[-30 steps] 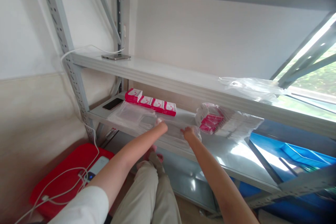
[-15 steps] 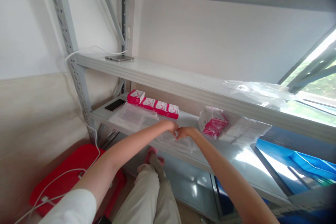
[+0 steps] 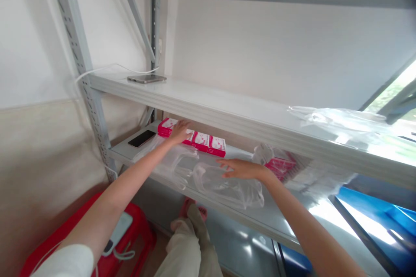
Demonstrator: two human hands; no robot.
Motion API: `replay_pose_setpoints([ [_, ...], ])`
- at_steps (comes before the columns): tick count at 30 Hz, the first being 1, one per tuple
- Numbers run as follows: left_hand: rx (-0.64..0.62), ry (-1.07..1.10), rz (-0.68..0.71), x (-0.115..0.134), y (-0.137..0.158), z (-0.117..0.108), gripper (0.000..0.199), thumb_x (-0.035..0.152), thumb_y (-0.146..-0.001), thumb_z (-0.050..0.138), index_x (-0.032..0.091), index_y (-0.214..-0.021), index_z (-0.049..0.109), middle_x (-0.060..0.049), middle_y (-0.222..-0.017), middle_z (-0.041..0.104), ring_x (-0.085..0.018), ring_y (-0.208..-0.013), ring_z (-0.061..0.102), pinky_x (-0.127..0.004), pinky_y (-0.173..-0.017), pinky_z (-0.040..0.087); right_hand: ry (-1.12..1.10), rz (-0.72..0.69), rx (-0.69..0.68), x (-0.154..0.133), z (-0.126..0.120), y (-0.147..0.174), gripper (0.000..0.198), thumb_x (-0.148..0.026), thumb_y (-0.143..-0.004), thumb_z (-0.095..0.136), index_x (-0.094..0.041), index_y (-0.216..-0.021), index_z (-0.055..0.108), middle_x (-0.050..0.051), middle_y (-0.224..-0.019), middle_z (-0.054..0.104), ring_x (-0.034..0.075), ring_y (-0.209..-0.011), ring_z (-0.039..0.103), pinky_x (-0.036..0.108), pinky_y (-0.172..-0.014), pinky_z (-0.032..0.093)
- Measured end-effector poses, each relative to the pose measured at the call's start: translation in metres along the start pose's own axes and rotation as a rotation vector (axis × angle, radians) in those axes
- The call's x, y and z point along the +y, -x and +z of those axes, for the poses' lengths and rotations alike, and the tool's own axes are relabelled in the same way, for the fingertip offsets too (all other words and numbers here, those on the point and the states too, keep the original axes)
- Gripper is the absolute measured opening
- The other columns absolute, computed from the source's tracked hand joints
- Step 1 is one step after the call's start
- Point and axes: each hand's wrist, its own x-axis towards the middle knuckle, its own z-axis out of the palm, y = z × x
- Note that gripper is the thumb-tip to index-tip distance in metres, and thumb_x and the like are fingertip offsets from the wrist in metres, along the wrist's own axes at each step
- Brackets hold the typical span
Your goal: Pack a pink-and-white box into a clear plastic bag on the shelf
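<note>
Left hand flat, fingers apart, on pink boxes: light, stiff, grab sides. Right hand open on bag: thin, slippery.

A row of flat pink-and-white cardboard boxes lies far-left on the shelf; a crumpled clear plastic bag lies nearer, right.

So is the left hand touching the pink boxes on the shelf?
Touching. In the head view the left hand lies on the row of pink boxes, its fingers covering the box tops near the row's left end with no gap showing.
</note>
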Motion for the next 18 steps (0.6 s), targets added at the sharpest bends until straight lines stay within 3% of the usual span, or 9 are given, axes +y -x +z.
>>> replay_pose_setpoints([
  [3,0.052,-0.091,-0.386,-0.054,-0.022,0.008,0.083,0.050,-0.081,0.060,0.006,-0.145,0.028,-0.027,-0.150,0.025,-0.043,-0.140,0.014,-0.052,-0.109,0.021,-0.033,-0.079,-0.048,-0.006,-0.010,0.015,0.073,-0.048,-0.083,0.055,-0.019,-0.146,0.035,0.010,-0.137,0.053,0.026,-0.121,0.052,0.036,-0.104,0.040],
  [6,0.003,-0.114,-0.615,-0.097,-0.043,0.022,0.106,0.059,-0.072,0.066,0.000,-0.146,0.017,-0.034,-0.151,0.013,-0.047,-0.141,0.006,-0.057,-0.109,0.017,-0.069,-0.105,-0.072,-0.014,-0.019,0.026,0.072,-0.053,-0.082,0.053,-0.027,-0.146,0.034,0.005,-0.138,0.052,0.025,-0.125,0.049,0.036,-0.106,0.039],
  [8,-0.055,-0.090,-0.723,-0.115,-0.053,0.031,0.112,0.064,-0.068,0.066,0.001,-0.146,0.016,-0.035,-0.150,0.013,-0.049,-0.139,0.012,-0.060,-0.107,0.016,-0.078,-0.101,-0.069,-0.016,-0.022,0.030,0.067,-0.054,-0.083,0.052,-0.034,-0.145,0.036,0.001,-0.137,0.052,0.024,-0.125,0.049,0.034,-0.106,0.039],
  [12,-0.096,-0.118,-0.708,-0.126,-0.056,0.046,0.106,0.067,-0.062,0.069,0.008,-0.141,0.029,-0.031,-0.149,0.020,-0.053,-0.133,0.022,-0.065,-0.104,0.013,-0.084,-0.051,-0.084,-0.009,-0.022,0.027,0.064,-0.051,-0.083,0.053,-0.036,-0.143,0.038,0.000,-0.136,0.053,0.022,-0.124,0.051,0.032,-0.106,0.039],
  [15,-0.007,-0.159,-0.648,-0.119,-0.048,0.049,0.095,0.060,-0.062,0.073,0.010,-0.134,0.038,-0.028,-0.146,0.029,-0.052,-0.130,0.027,-0.065,-0.101,0.018,-0.096,-0.038,-0.098,0.000,-0.019,0.018,0.064,-0.049,-0.083,0.054,-0.035,-0.143,0.038,0.001,-0.136,0.054,0.022,-0.123,0.051,0.032,-0.105,0.039],
  [18,0.067,-0.116,-0.684,-0.104,-0.042,0.041,0.085,0.052,-0.066,0.073,0.010,-0.132,0.040,-0.028,-0.142,0.034,-0.048,-0.129,0.032,-0.061,-0.100,0.027,-0.117,-0.049,-0.097,0.006,-0.017,0.012,0.064,-0.046,-0.083,0.054,-0.031,-0.143,0.039,0.004,-0.135,0.055,0.021,-0.122,0.052,0.032,-0.104,0.040],
])
